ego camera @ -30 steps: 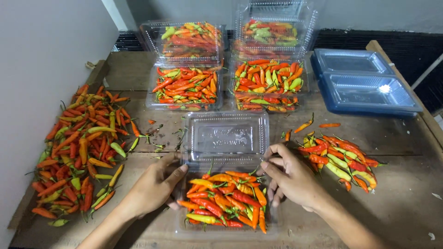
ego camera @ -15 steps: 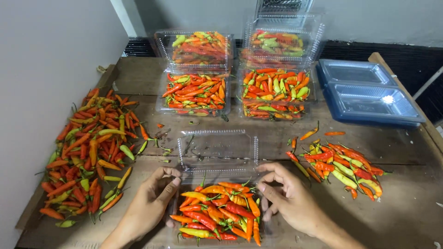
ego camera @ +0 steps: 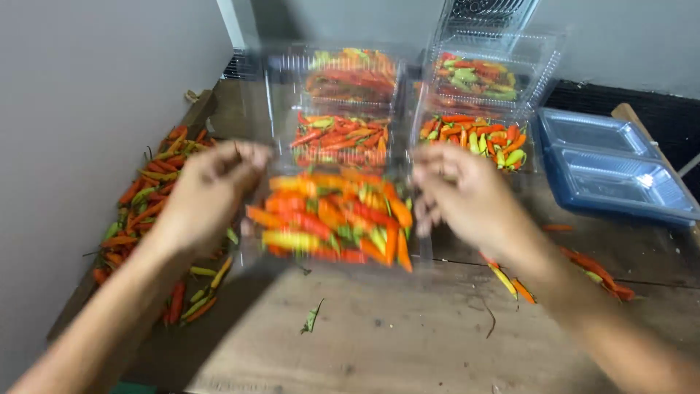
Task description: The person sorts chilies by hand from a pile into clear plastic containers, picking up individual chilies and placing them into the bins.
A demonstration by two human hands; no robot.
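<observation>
Held level above the worktop [ego camera: 408, 343], long axis crosswise: clear chilli-filled clamshell box [ego camera: 332, 219], directly between left hand [ego camera: 208, 193] and right hand [ego camera: 467, 197], equally near both, fingers [ego camera: 244, 157] clamped on its short ends.

There is only one view — the camera worn on the person's head. It looks forward and steeply down over a wooden table [ego camera: 408, 343] from close above, toward the grey wall [ego camera: 95, 109] at the left and far side. Both forearms enter from the bottom edge — the near foreground is motion-blurred.
</observation>
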